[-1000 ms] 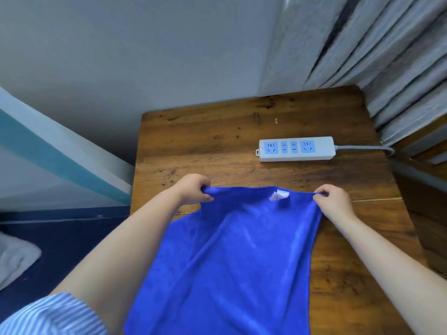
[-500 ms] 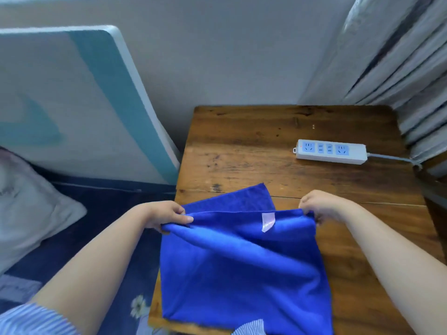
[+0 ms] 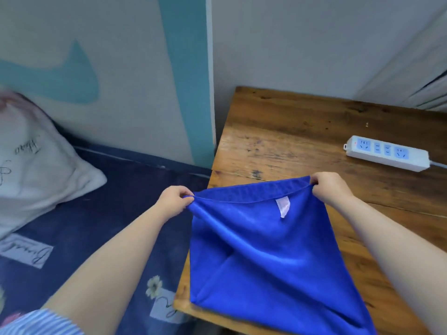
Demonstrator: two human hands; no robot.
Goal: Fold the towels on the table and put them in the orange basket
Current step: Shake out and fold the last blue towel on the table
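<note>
The blue towel [image 3: 271, 257] is pinched at its top corners by the left hand [image 3: 175, 201] and right hand [image 3: 331, 189], apparently doubled over, its lower part draped on the wooden table [image 3: 285, 141].

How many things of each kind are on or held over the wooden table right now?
Blue towel, pinched at its top corners by the left hands and right hands: 1
White power strip: 1
Orange basket: 0 in view
Total: 2

Grey wall [image 3: 302, 44], teal-striped panel [image 3: 186, 81], wooden table [image 3: 290, 141], navy bedding [image 3: 96, 213], white pillow [image 3: 36, 165], curtain [image 3: 411, 76].
</note>
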